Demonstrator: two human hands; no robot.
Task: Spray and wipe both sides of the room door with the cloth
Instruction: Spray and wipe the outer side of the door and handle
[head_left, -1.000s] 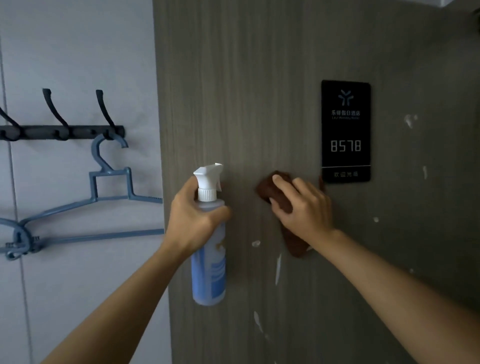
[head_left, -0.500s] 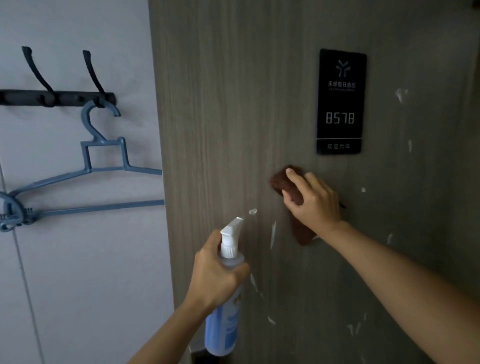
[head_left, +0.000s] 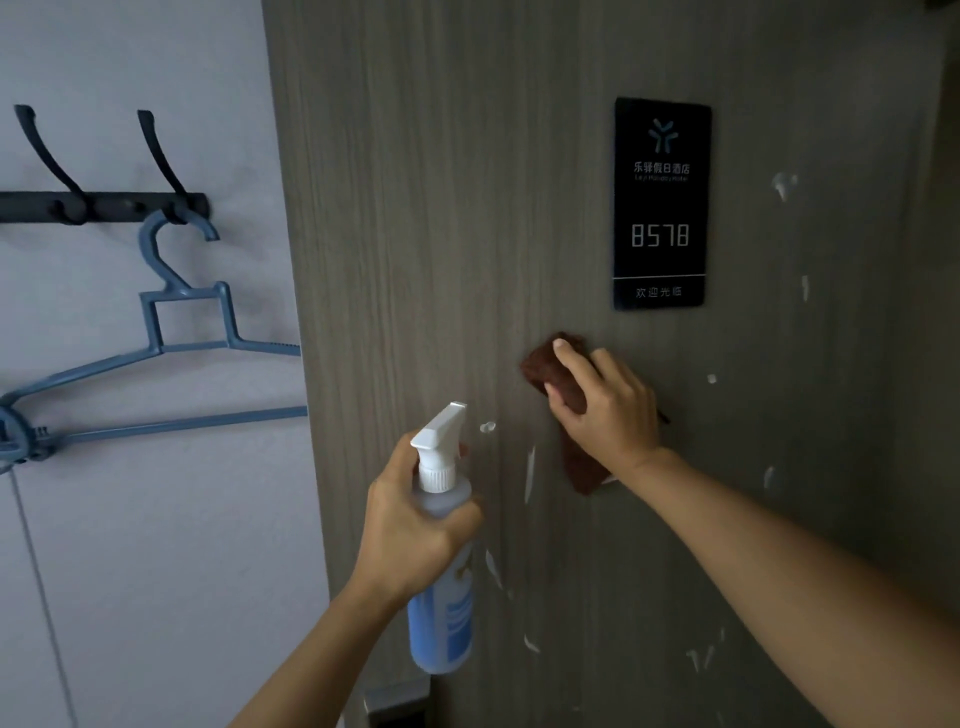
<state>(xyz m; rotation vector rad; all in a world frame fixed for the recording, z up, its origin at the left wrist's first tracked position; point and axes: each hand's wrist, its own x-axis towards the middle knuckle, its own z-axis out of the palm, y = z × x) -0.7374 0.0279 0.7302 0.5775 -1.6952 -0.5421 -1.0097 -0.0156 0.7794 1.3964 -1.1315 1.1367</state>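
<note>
The grey wood-grain door (head_left: 415, 234) fills the middle and right of the view, flecked with white foam spots. My right hand (head_left: 605, 410) presses a dark brown cloth (head_left: 550, 366) flat against the door just below the black number plate (head_left: 661, 203). The cloth's lower end hangs out under my palm. My left hand (head_left: 410, 525) grips a blue spray bottle (head_left: 441, 618) by its neck. Its white nozzle points up and right toward the door, a short way left of and below the cloth.
A light wall at left carries a black hook rail (head_left: 104, 205) with a blue plastic hanger (head_left: 171, 343) hanging from it. The door's left edge runs down beside the hanger. A metal fitting (head_left: 395, 699) shows at the bottom edge below the bottle.
My left hand lowered the spray bottle from beside the cloth to a spot below it. My right hand stayed on the cloth under the plate, shifting slightly right on the door.
</note>
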